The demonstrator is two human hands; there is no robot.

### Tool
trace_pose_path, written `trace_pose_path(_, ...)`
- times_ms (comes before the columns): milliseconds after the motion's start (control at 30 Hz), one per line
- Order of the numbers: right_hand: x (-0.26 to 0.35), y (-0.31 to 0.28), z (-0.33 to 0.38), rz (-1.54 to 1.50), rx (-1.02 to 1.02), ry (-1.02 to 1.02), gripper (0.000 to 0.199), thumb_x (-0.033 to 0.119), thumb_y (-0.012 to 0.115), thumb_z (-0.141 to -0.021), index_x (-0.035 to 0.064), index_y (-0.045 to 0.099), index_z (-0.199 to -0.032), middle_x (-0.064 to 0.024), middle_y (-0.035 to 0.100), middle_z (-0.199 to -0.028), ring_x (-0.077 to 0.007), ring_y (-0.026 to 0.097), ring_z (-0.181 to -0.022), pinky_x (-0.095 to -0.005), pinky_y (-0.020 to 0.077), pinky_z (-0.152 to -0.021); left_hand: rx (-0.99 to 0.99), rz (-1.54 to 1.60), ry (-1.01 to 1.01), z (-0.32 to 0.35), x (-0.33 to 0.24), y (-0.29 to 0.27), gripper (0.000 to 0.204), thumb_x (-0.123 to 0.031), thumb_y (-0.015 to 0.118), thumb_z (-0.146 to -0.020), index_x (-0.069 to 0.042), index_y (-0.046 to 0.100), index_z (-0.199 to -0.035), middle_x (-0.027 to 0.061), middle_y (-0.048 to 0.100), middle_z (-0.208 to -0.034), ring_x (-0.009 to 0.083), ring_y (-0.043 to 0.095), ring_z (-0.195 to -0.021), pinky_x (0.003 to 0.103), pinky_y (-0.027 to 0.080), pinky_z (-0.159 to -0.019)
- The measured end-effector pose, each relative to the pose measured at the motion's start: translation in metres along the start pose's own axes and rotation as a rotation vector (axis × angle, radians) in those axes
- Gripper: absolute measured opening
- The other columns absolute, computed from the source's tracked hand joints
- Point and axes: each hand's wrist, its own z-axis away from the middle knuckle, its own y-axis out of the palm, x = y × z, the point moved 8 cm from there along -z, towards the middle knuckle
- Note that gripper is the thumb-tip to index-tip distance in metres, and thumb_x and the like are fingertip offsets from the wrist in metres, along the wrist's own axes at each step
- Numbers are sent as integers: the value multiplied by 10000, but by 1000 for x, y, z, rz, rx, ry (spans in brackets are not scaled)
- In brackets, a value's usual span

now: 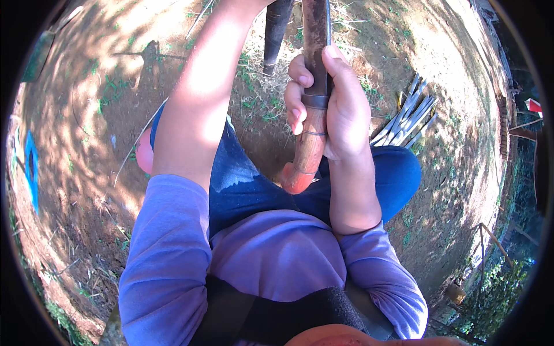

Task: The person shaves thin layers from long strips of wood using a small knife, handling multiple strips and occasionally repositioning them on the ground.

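Observation:
In front of my lap I hold a machete point(315, 130) with a curved wooden handle and a dark blade that runs out past the top edge. My right hand point(346, 104) is closed round it where handle and blade meet, thumb laid along the blade, fingers curled on its left side. My left forearm reaches up to the top edge. Only a bit of my left hand point(251, 4) shows there, and its fingers are out of sight. Just left of the blade, a dark tapered piece point(278, 34) points down toward the ground; its upper end is cut off.
On the ground by my right knee lies a bundle of pale, narrow strips point(407, 118). Bare, sunlit soil point(98, 144) with grass tufts and thin sticks surrounds me. A blue object point(31, 167) is at the far left. Leafy plants point(496, 300) grow at lower right.

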Motion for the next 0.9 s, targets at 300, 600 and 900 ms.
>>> trace_pose_path(300, -33, -23, -16, 59, -69, 109, 273, 371, 352, -1094, 115, 361, -1001, -6, 420, -749, -106, 478, -500, -243, 456, -389, -16, -27, -10, -4, 4, -5, 148, -156, 685, -957, -42, 642, -873, -29, 593, -743, 58, 549, -701, 276, 463, -637)
trace_pose_path(600, -6, -19, -5, 21, -54, 83, 312, 388, 326, -1094, 94, 385, -1007, 2, 407, -724, -105, 468, -474, -240, 437, -381, 1, 75, 181, -2, 3, 14, 116, -94, 678, -945, -28, 662, -1038, -9, 641, -876, 62, 588, -807, 262, 495, -719)
trace_pose_path(900, -52, -51, -14, 194, -129, 158, 509, 409, 301, -1101, 88, 379, -1487, 20, 389, -763, -100, 426, -563, -266, 419, -492, 62, 85, 88, 3, -5, 13, 186, -100, 666, -950, -42, 660, -1126, -30, 625, -813, 41, 553, -744, 251, 476, -677)
